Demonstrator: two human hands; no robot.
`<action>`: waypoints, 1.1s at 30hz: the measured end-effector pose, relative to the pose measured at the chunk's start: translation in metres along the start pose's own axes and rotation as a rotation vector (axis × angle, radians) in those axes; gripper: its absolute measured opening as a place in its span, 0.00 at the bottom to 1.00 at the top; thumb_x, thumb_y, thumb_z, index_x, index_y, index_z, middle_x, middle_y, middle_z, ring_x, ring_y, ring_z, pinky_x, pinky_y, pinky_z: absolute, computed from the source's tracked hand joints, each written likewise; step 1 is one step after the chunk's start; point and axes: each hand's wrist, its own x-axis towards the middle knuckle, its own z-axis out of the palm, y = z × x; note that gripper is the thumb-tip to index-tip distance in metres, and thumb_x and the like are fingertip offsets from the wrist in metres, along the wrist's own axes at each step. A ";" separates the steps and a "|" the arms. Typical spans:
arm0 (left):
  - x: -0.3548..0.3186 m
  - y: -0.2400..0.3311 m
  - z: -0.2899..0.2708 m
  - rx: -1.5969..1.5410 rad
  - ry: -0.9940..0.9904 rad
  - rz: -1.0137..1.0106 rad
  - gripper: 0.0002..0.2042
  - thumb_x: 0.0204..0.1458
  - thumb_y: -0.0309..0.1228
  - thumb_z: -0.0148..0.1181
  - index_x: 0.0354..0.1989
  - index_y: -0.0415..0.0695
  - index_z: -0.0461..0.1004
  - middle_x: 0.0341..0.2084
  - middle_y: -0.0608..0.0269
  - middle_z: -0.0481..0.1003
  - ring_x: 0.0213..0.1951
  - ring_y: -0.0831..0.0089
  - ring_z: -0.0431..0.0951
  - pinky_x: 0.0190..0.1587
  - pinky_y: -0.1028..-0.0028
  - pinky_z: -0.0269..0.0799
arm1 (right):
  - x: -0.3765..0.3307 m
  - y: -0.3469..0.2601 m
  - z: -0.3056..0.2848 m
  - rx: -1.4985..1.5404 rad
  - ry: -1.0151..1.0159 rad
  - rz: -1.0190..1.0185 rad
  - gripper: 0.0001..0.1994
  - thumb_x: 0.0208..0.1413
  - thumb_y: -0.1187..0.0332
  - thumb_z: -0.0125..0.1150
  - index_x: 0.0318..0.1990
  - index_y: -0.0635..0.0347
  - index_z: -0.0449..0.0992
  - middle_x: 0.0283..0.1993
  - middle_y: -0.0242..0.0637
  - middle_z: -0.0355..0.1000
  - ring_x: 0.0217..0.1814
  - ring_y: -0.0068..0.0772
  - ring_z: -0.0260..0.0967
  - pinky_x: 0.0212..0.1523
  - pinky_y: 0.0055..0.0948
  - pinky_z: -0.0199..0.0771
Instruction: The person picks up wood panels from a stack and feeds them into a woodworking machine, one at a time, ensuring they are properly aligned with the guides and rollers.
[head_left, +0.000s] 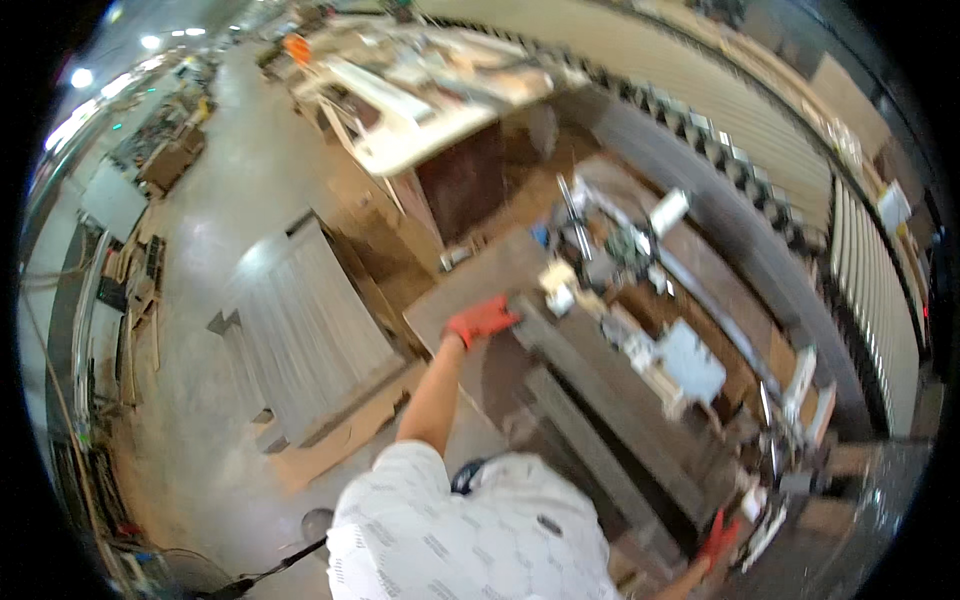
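Two long, narrow dark grey boards lie side by side on a brown worktable (450, 290). My left hand (482, 320), in a red glove, grips the far end of the right-hand grey board (620, 405), fingers pointing right over its corner. My right hand (717, 542), also red-gloved, is at that board's near end, low on the right; its fingers are bent at the edge and blurred. The second grey board (595, 450) lies nearer my body, with a dark gap between the two. My white patterned shirt hides part of the table's near side.
Metal clamps (575, 220), a pale blue-grey plate (690, 360) and small parts clutter the table's right side. A stack of grey panels (300, 330) stands on the left. A cluttered light-topped bench (400, 140) is ahead, and a roller conveyor (860, 300) runs along the right.
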 end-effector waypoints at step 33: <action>0.066 -0.038 0.051 -0.896 0.431 0.286 0.23 0.74 0.41 0.50 0.64 0.35 0.77 0.58 0.51 0.81 0.59 0.61 0.80 0.65 0.61 0.72 | 0.016 0.056 0.042 -2.525 -0.039 -0.705 0.26 0.77 0.60 0.42 0.77 0.58 0.65 0.77 0.31 0.66 0.79 0.35 0.60 0.83 0.42 0.51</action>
